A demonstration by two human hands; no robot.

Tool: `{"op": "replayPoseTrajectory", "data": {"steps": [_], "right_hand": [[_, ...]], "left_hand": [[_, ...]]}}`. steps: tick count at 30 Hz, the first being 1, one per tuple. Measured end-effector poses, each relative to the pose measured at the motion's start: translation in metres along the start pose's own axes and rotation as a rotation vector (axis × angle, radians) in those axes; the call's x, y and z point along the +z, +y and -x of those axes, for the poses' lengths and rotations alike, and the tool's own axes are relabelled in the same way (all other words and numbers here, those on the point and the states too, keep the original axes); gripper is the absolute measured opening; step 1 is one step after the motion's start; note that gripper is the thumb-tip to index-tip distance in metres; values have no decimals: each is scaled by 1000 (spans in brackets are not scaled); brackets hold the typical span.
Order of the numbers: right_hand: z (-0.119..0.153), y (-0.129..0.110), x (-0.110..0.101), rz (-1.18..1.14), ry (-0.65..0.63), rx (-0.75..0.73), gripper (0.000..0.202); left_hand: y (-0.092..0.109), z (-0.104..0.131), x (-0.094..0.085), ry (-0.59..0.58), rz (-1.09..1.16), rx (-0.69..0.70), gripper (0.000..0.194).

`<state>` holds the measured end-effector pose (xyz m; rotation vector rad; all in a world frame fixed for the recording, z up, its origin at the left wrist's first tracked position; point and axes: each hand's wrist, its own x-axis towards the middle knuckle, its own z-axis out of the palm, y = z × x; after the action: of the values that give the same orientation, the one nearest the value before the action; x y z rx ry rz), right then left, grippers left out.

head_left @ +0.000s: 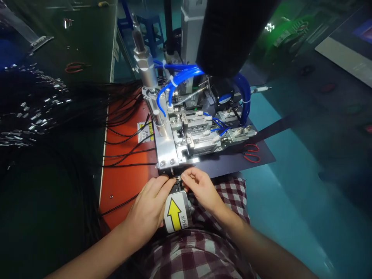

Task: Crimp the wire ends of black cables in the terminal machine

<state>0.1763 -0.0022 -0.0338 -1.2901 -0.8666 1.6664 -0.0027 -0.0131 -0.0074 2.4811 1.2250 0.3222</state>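
My left hand [149, 197] is closed at the near edge of the metal machine [167, 145], thumb and index finger pressed together beside a small pale part [179, 178]. From the other side my right hand [199, 186] pinches at the same part, its fingers curled. The part is tiny and mostly covered by my fingertips. Below them is a white label with a yellow arrow [174, 215]. A black cable [123, 204] runs over the orange plate [124, 182] toward my left hand.
Black cables [128, 133] cross the orange plate at the left. Red-handled scissors [252, 153] lie on the dark plate at the right. Blue air tubes [186, 73] arch over the machine. Red-handled pliers [76, 67] rest on the far-left table. A large black cylinder hangs at the top.
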Motion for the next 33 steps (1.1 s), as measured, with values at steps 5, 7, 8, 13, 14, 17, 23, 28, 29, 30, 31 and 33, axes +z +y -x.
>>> {"op": "replayPoseTrajectory", "data": {"steps": [5,7,8,13,14,17,23,28,29,30,31,33], "right_hand": [[-2,3,0,-58,-8,22,31],[-3,4,-1,-126,-34,75,31],[-4,4,-2,-158,-49,103,31],[-3,3,-7,-188,-101,121,34],[-2,3,-8,-190,-91,114,35],[0,6,-11,-192,-41,111,38],[0,8,-8,-84,-17,34,41],[0,7,0,36,20,-30,31],[0,8,1,34,30,-43,30],[0,8,2,23,36,-51,29],[0,9,3,11,37,-55,29],[-1,11,3,-1,33,-52,29]], "left_hand": [[0,-2,0,6,-42,22,38],[1,-3,-1,9,-73,47,36],[2,-4,-2,16,-74,54,35],[1,-4,-5,60,10,10,36],[1,-3,-4,63,7,10,36],[1,-3,-3,43,-31,21,37],[5,-3,-1,19,-134,77,40],[8,-8,-1,14,-108,12,39],[7,-7,-1,10,-64,-22,39],[6,-3,-3,8,-16,-62,40],[4,2,-4,11,26,-109,41],[2,18,-7,30,62,-206,43]]}}
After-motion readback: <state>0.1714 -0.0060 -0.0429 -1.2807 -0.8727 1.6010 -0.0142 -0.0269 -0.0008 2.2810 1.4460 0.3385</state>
